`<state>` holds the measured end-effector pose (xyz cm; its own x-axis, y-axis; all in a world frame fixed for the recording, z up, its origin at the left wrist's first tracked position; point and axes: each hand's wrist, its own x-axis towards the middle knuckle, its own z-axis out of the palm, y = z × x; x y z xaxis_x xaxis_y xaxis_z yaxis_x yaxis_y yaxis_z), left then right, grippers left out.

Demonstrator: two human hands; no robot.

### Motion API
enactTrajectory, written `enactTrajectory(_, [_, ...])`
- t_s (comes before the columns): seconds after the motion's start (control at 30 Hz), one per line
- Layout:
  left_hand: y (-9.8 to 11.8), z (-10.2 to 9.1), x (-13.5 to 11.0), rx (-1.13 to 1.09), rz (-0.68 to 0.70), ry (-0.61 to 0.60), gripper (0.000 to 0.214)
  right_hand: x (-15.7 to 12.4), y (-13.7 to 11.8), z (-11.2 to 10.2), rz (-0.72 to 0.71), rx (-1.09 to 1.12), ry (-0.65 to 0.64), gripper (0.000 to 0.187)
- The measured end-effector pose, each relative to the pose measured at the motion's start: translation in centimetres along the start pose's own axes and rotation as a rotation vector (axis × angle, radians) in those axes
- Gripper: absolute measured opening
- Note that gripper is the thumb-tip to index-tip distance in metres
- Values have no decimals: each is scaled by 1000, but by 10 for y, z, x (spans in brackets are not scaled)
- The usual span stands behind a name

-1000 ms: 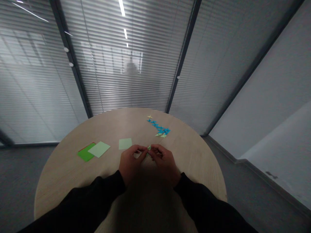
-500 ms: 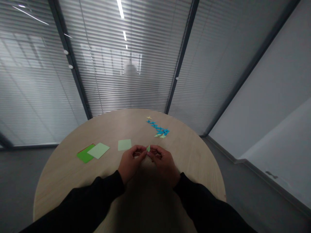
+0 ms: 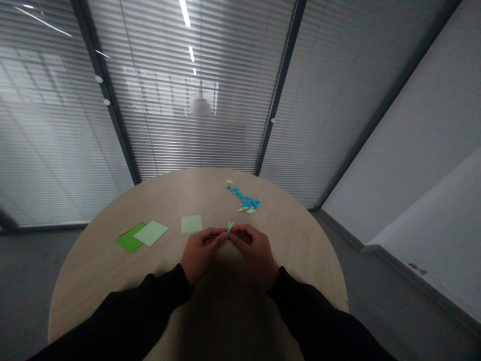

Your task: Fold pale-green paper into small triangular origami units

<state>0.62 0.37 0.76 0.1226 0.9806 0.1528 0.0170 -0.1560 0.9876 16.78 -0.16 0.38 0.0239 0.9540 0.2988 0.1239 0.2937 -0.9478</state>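
My left hand [image 3: 201, 253] and my right hand [image 3: 254, 250] meet near the middle of the round wooden table [image 3: 180, 193]. Between their fingertips they pinch a small folded piece of light green paper [image 3: 230, 226]. Two narrow points of it stick up above the fingers; its lower part is hidden. To the left of my left hand lies a flat pale green paper square [image 3: 191, 224], not touched by either hand.
Farther left, a pale green sheet [image 3: 151, 233] overlaps bright green sheets [image 3: 130, 238]. Several small blue folded paper pieces [image 3: 242, 195] run in a line behind my hands, with a yellow one [image 3: 229, 181] at the far end and pale green ones [image 3: 251, 210] nearest.
The folded paper has turned between my fingers and now shows two upright points instead of one broad face. My hands stay in nearly the same place.
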Motion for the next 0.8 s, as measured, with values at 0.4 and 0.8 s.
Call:
enactTrajectory(0.4, [-7, -1, 1, -14, -7, -22, 28, 1, 0, -3, -69, -132, -19, 16])
enactTrajectory(0.8, [-4, -3, 0, -5, 12, -20, 24, 1, -2, -3, 33, 21, -103, 21])
